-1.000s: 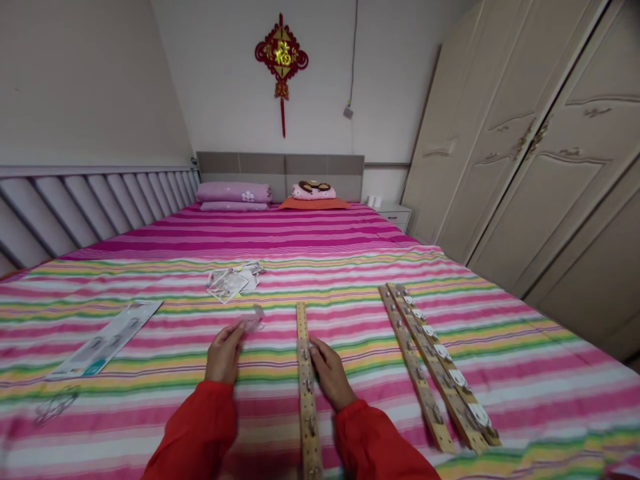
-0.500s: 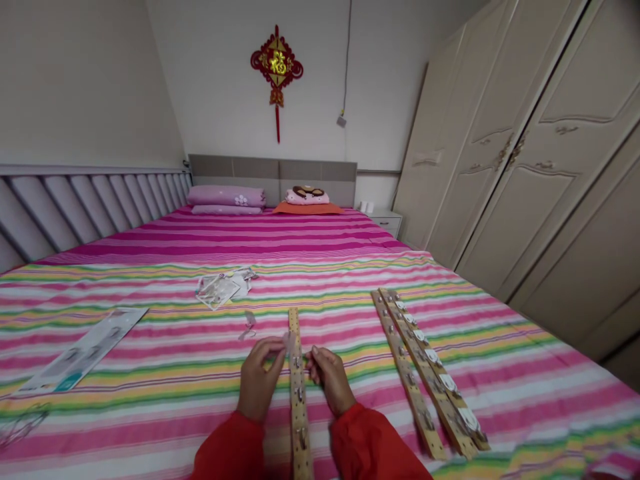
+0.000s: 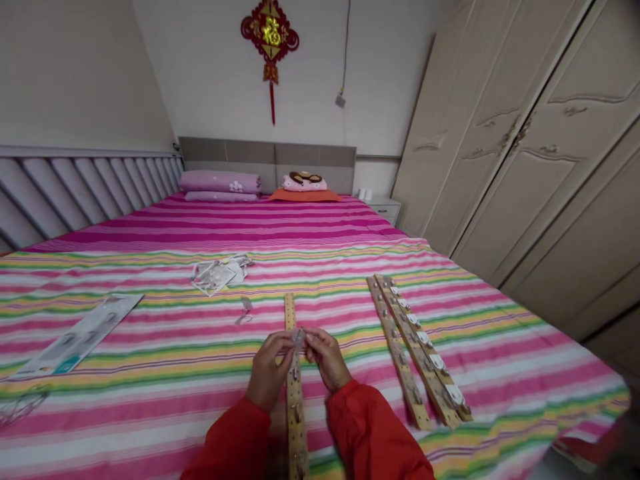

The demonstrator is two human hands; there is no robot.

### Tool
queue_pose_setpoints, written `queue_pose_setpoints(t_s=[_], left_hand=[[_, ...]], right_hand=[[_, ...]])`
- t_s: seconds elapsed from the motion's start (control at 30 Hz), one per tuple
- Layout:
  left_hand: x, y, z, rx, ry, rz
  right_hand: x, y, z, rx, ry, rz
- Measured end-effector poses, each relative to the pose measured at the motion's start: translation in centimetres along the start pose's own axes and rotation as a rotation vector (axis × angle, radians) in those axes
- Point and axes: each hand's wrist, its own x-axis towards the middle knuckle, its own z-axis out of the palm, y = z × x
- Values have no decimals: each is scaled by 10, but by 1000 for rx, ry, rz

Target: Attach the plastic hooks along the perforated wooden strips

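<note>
A small clear adhesive hook [image 3: 298, 339] is pinched between the fingertips of my left hand [image 3: 270, 369], just above the pegboard-like wooden strip [image 3: 291, 310]. My right hand [image 3: 327, 358] has its fingers closed on the right edge of that hook. Below my hands the strip, with rows of small holes, carries several metal hooks [image 3: 296, 412] along its near part. Its far end is bare of hooks. Beyond my left hand, a loose clear hook [image 3: 245, 310] lies on the striped sheet. Fine details of the held piece are too small to make out.
On the right lie more wooden strips [image 3: 400, 353] with metal hooks and white round pieces. A long clear package [image 3: 83, 337] and wire pieces [image 3: 23, 405] are on the left. A pile of clear packets [image 3: 217, 273] sits farther back. The wardrobe [image 3: 540, 180] stands right.
My right hand has come up and left to meet my left hand at the clear hook. My left hand has moved slightly right, over the strip. The view has tilted down a little.
</note>
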Motion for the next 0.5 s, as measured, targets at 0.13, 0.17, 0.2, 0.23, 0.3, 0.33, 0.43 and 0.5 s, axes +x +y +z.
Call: queue_pose_setpoints(t_s=[0.13, 0.17, 0.2, 0.23, 0.3, 0.33, 0.43, 0.5], left_hand=[[4, 3, 2, -159, -99, -106], [6, 4, 2, -216, -133, -151], [8, 4, 1, -272, -165, -198], [10, 5, -1, -322, -194, -243], [15, 4, -4, -399, -237, -316], [17, 4, -6, -428, -242, -350], [21, 0, -8, -505, -204, -457], [22, -3, -8, -541, -163, -529]], right_hand=[[1, -2, 1, 101, 56, 41], [1, -3, 1, 128, 68, 62], [1, -4, 2, 141, 75, 79], [1, -5, 2, 139, 75, 89], [0, -5, 1, 109, 57, 87], [0, -5, 1, 97, 43, 84], [-2, -5, -1, 106, -1, 91], [-2, -5, -2, 125, -18, 108]])
